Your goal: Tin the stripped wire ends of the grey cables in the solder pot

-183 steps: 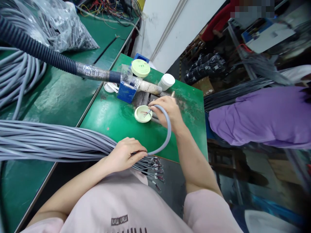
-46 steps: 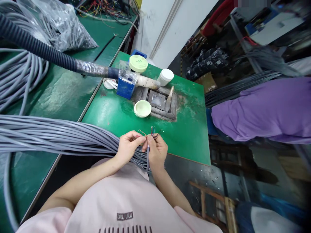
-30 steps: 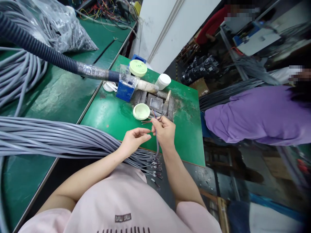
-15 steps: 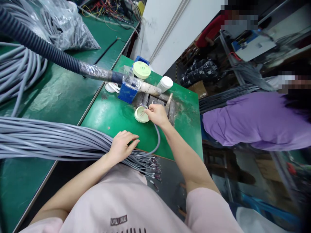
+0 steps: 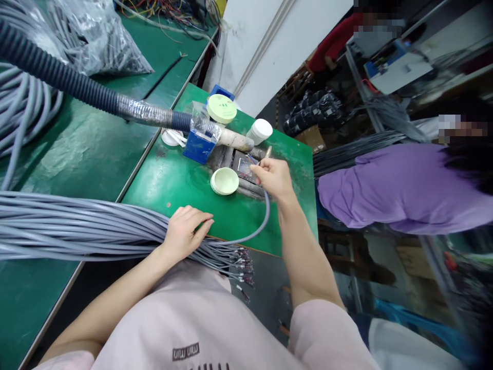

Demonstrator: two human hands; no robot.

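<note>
Well, held cable (image 5: 266, 213): grey, smooth (one wide bend).

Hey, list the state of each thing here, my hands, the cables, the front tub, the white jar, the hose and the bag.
Right hand: closed on cable
Left hand: resting at bundle, fingers relaxed
Cable: curved, wires fanned at held end
Bundle: lying lengthwise
Front tub: open
White jar: standing, lid unclear
Hose: partly wrapped
Bag: holding grey cable
</note>
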